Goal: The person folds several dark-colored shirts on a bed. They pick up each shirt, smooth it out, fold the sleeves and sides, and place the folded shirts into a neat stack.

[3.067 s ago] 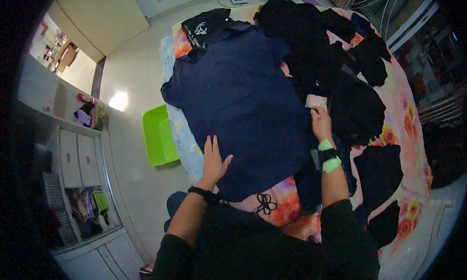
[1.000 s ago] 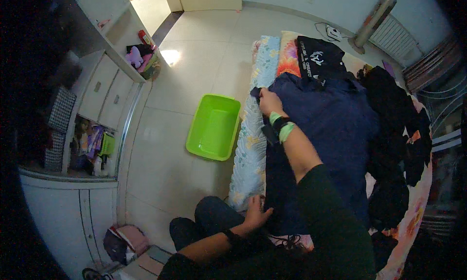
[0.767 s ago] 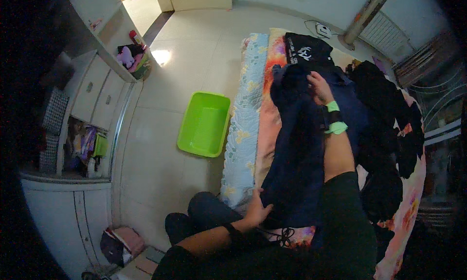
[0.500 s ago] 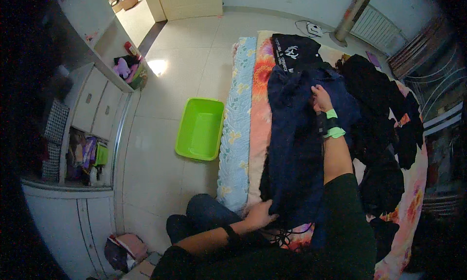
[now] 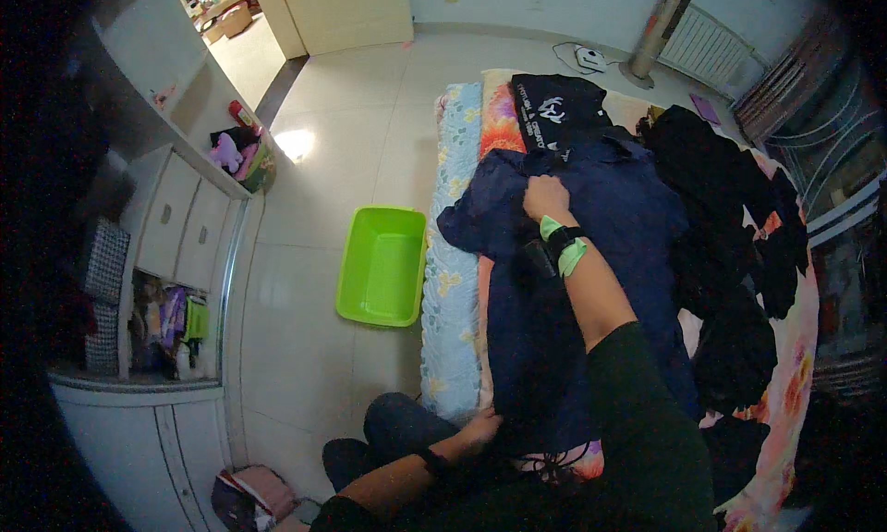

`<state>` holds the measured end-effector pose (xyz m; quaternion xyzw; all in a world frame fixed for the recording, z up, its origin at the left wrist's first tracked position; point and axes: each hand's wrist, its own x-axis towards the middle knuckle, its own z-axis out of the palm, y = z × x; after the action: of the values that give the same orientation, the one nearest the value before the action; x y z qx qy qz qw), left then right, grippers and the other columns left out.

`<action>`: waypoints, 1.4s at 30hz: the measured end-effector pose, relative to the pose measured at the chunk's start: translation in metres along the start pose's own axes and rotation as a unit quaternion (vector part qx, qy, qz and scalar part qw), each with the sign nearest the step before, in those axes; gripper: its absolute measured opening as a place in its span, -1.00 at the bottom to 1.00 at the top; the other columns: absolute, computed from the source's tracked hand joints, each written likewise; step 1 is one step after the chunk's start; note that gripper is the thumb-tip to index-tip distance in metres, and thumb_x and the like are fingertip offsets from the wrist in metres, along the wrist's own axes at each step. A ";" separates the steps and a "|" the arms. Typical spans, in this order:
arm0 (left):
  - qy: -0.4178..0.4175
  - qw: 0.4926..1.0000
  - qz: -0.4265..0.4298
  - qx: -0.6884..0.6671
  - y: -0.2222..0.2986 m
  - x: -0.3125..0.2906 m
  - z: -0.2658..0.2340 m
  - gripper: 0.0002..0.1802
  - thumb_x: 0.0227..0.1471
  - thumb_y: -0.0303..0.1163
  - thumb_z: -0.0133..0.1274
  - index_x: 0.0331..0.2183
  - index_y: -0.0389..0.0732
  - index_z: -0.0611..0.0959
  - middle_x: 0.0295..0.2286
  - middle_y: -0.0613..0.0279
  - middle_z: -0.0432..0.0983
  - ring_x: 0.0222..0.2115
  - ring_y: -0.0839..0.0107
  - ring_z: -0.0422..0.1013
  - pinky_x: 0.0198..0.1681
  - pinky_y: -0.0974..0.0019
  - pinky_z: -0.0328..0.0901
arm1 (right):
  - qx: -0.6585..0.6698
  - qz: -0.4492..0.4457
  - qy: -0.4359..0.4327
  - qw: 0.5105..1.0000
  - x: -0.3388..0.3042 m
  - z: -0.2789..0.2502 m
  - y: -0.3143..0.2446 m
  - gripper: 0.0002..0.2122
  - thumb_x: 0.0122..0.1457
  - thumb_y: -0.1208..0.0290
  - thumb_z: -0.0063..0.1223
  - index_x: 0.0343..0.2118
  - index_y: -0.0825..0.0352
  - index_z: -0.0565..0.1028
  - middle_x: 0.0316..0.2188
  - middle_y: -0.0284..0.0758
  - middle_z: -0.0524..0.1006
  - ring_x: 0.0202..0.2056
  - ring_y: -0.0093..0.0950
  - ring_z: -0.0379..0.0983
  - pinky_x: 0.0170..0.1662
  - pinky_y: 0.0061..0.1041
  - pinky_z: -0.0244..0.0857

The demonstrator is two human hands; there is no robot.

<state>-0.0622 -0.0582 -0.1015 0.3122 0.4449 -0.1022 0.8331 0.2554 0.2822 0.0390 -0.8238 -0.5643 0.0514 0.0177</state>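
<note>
One navy garment [image 5: 624, 208] is spread lengthwise on the flowered sheet [image 5: 790, 384] of a bed, with its left sleeve [image 5: 471, 220] laid out across a pale blue quilt [image 5: 453, 296] along the bed's edge. Near the garment's upper left, beside that sleeve, its cloth is gripped by the right hand [image 5: 547, 199], whose fingers are curled into a fist; a green and black band [image 5: 565, 245] is worn on that wrist. By the near left corner, at the hem, the left hand [image 5: 482, 428] is placed; it is somewhat blurred, and whether cloth is pinched there cannot be told. Just beyond the collar end, a black garment [image 5: 562, 102] marked with white print is partly overlapped. To the right, dark clothes [image 5: 721, 181] are heaped. Below the hem, a black cord [image 5: 552, 463] is seen in loops. On the tiled floor [image 5: 296, 292], a green basin [image 5: 381, 292] is set beside the bed.
</note>
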 end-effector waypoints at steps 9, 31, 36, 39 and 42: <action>-0.031 0.876 0.195 0.440 0.039 -0.023 -0.003 -0.50 0.28 -0.23 -0.07 0.17 -0.24 0.41 0.05 0.02 0.46 0.00 0.12 0.41 0.06 0.09 0.32 | -0.106 -0.147 0.220 0.959 0.095 -0.033 0.041 -0.59 0.19 0.43 -0.06 0.13 0.12 0.41 0.35 -0.31 0.13 0.30 -0.23 0.10 0.21 -0.07 0.15; 0.057 0.851 0.200 0.483 0.075 -0.074 0.038 -0.44 0.09 -0.07 0.14 -0.11 -0.41 0.53 -0.16 -0.28 0.48 -0.13 -0.12 0.44 -0.06 -0.04 0.35 | 0.279 -0.105 0.003 0.954 0.018 0.063 -0.101 -0.83 0.19 0.38 -0.03 -0.24 0.30 0.54 -0.35 -0.16 0.58 -0.28 -0.30 0.59 -0.22 -0.19 0.44; -0.033 0.780 0.222 0.584 0.105 -0.091 0.087 -0.45 0.10 -0.11 0.11 -0.05 -0.37 0.50 -0.18 -0.29 0.50 -0.24 -0.15 0.50 -0.22 -0.11 0.39 | 0.697 -0.040 -0.023 0.715 0.030 -0.032 0.034 -0.95 0.27 0.34 0.05 -0.31 0.14 0.50 -0.50 -0.58 0.39 -0.50 -0.70 0.27 -0.47 -0.62 0.16; -0.072 0.723 0.301 0.618 0.120 -0.088 0.120 -0.36 0.11 -0.07 0.08 0.07 -0.33 0.41 -0.11 -0.24 0.48 -0.26 -0.13 0.52 -0.23 -0.10 0.41 | 0.763 0.060 0.045 0.642 0.017 -0.054 0.130 -0.90 0.31 0.31 0.01 -0.23 0.18 0.49 -0.47 -0.56 0.41 -0.51 -0.66 0.31 -0.47 -0.65 0.19; -0.135 0.725 0.307 0.601 0.126 -0.088 0.136 -0.22 0.16 -0.04 0.03 0.27 -0.18 0.19 0.04 -0.16 0.38 -0.26 -0.06 0.55 -0.23 -0.13 0.41 | 0.632 0.183 0.111 0.745 -0.009 -0.052 0.186 -0.83 0.33 0.35 -0.01 -0.12 0.30 0.46 -0.30 -0.43 0.52 -0.35 -0.59 0.45 -0.32 -0.61 0.33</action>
<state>0.0349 -0.0517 0.0793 0.8502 0.0529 -0.1274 0.5080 0.4302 0.2083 0.0754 -0.7111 -0.2355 0.3070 0.5871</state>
